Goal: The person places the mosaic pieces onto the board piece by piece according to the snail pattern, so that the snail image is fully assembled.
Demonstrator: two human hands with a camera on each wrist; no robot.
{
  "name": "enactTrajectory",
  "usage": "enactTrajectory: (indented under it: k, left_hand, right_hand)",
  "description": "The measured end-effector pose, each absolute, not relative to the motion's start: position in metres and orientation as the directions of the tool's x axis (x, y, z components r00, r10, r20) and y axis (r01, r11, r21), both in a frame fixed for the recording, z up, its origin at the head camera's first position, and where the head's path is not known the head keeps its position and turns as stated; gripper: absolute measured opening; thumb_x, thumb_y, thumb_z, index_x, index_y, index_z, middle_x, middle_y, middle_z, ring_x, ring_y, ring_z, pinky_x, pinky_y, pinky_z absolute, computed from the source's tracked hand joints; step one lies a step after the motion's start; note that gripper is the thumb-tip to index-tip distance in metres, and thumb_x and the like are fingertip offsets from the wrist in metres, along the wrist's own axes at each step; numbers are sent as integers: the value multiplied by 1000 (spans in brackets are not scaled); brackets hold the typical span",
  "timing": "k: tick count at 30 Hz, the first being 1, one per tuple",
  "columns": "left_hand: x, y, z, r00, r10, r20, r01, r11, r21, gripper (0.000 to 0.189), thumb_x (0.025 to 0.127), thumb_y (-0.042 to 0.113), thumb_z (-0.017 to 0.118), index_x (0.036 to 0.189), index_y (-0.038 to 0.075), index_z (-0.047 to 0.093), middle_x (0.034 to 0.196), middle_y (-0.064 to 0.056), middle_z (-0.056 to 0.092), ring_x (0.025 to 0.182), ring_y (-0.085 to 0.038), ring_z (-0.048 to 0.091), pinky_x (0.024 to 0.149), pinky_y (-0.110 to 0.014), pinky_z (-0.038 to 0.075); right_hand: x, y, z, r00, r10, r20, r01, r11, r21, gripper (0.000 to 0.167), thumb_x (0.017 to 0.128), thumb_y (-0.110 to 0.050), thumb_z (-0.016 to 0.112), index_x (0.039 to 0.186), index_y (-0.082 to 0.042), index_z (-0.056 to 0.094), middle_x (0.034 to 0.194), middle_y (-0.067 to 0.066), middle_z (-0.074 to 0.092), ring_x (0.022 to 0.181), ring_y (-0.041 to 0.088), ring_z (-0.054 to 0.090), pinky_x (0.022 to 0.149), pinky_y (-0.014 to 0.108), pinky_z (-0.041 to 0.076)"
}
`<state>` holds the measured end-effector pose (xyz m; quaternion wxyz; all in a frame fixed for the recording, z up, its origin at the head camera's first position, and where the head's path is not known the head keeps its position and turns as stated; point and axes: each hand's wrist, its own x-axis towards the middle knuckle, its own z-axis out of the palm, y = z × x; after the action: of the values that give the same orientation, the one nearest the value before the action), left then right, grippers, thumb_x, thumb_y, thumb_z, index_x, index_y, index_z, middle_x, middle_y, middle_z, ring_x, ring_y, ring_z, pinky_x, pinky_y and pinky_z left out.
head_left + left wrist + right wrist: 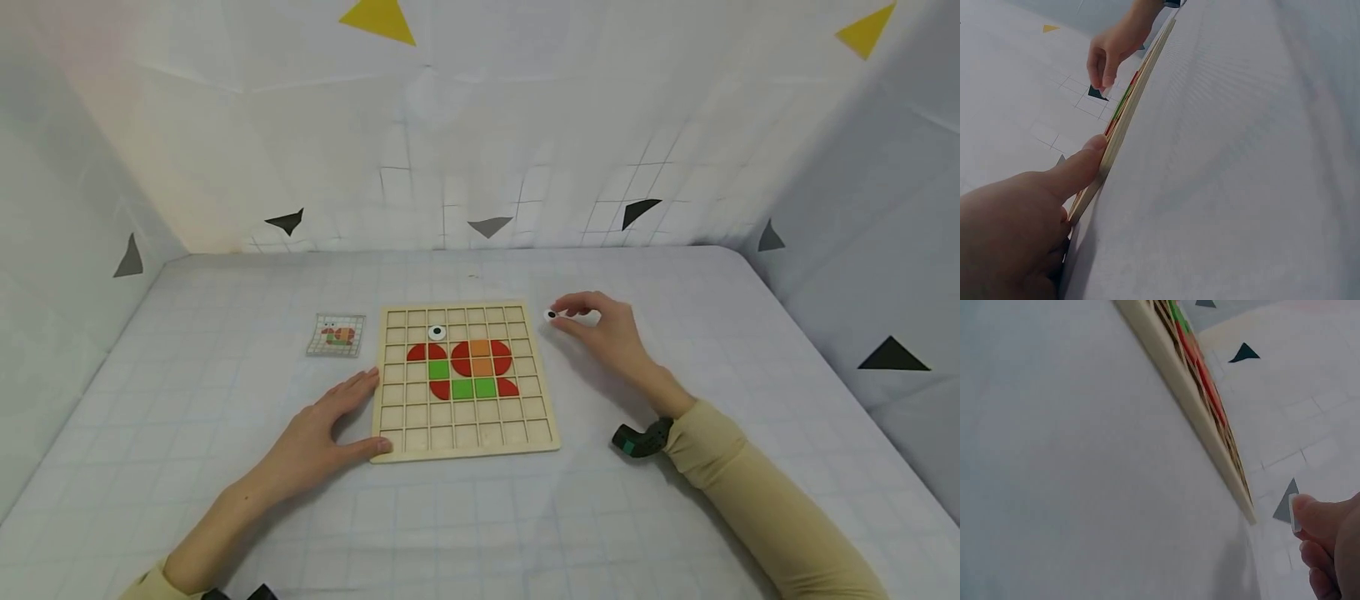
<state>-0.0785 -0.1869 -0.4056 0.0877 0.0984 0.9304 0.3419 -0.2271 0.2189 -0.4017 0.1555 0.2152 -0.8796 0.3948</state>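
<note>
A square wooden grid board (465, 427) lies flat on the table with red, green and orange tiles set in its middle cells. One white eye tile (437, 332) with a black dot sits in an upper cell. My left hand (318, 437) rests at the board's left side, fingers stretched along the edge and thumb (1088, 159) on the near corner. Just off the board's upper right edge, my right hand (607, 333) pinches another eye tile (551, 315) between thumb and fingertips. The right wrist view shows that thin white tile (1295, 513) edge-on.
A small pattern card (336, 335) with a matching coloured picture lies left of the board. Behind the table rises a pale cloth backdrop (450, 125) with dark and yellow triangles. A dark wrist device (641, 440) hangs at my right cuff.
</note>
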Motion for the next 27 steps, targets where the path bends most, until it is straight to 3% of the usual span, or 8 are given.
enactTrajectory:
  k: [8,27]
  left_hand:
    - [-77,-188,-405,-966,243,-84,129,741,659,97,78,66,74,158,28,32,163,-1,31,152,-34,24,116,-65,24]
    - [-78,-188,-409,-965,253,-74,140,732,667,95,78,67,72,157,32,32,164,1,31,151,-34,25,115,-67,26]
  right_hand:
    - [-220,160,-384,-873,-310,376,-487,536,-690,21,86,-18,81,105,-10,75,100,4,75,88,18,65,85,43,53]
    - [-221,44,-387,-845,-479,237,-481,487,-730,21,89,-20,77,106,-9,74,95,0,74,83,12,66,68,24,52]
